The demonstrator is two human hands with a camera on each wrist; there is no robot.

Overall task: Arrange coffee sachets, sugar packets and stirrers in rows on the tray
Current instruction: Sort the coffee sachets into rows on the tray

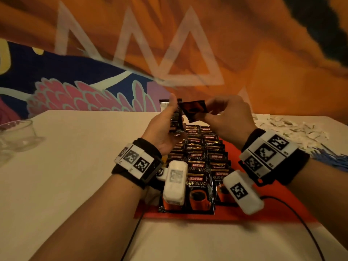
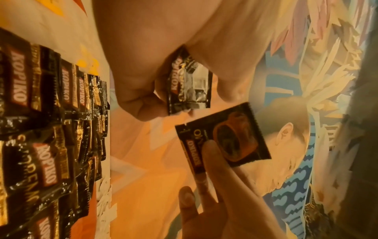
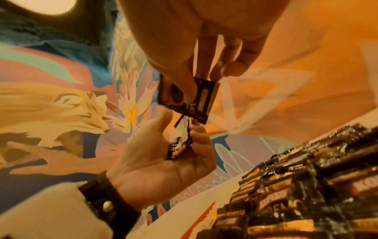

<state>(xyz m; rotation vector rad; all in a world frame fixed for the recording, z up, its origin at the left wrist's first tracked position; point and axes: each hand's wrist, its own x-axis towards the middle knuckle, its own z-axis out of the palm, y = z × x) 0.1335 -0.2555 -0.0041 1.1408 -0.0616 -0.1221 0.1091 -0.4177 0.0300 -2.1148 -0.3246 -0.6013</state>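
Observation:
Both hands are raised above the far end of the red tray (image 1: 188, 216), which carries several overlapping rows of black Kopiko coffee sachets (image 1: 197, 166). My left hand (image 1: 175, 113) grips a small stack of sachets (image 1: 176, 119) upright between thumb and fingers. My right hand (image 1: 205, 113) pinches a single sachet (image 1: 194, 110) just beside that stack. In the left wrist view the stack (image 2: 188, 84) sits under the palm and the single sachet (image 2: 225, 137) is held below it. In the right wrist view, thumb and fingers pinch the single sachet (image 3: 190, 100) above the left hand's stack (image 3: 180, 145).
A loose heap of white sugar packets (image 1: 291, 129) lies on the table at the right, with blue stirrers (image 1: 329, 157) in front of it. Clear glass cups (image 1: 18, 134) stand at the far left. A black cable (image 1: 293, 213) runs over the tray's near right corner.

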